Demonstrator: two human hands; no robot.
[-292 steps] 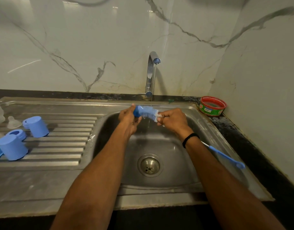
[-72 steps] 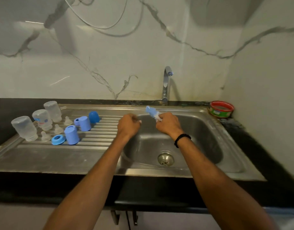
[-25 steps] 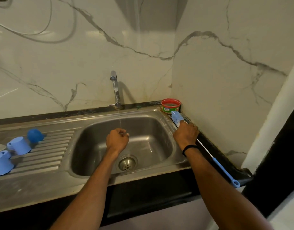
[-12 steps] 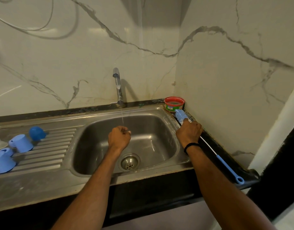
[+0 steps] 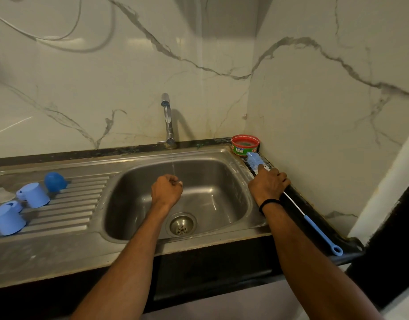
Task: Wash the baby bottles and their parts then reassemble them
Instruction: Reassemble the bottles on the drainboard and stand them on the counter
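Water (image 5: 172, 165) is seen falling in a thin stream from the chrome tap (image 5: 167, 118) into the basin of a stainless-steel sink (image 5: 134, 250), whose drain strainer (image 5: 182, 224) is set in the near middle of the bowl. The left hand (image 5: 166, 190) is held over the basin, right at the stream, with its fingers curled tightly into the palm. A small pale speck is glimpsed at the fingertips, but whether anything is held cannot be told.

The right hand (image 5: 268, 183), marked by a black wristband (image 5: 269, 202), is laid on the black counter (image 5: 314, 204) along the right side of the sink. Its fingers are bent down over the wire stem of a bottle brush (image 5: 318, 232), which is held against the counter. The blue bristle head (image 5: 254, 161) is pointed toward the far corner and is seen just beside a red-rimmed tub (image 5: 245, 145). The blue handle is stretched toward the near right, ending in a loop (image 5: 336, 250).

On the ribbed drainboard (image 5: 67, 211) at the left, the bottle parts are gathered. Two light-blue caps (image 5: 33, 195) (image 5: 7, 219) are lying tipped on the ribs, one nearer than the other. A darker blue domed cap (image 5: 54, 182) is placed farther back, and a clear teat (image 5: 3, 195) is set near the left edge. No bottle bodies are in view. Marble-patterned walls (image 5: 106, 77) are seen behind and to the right.
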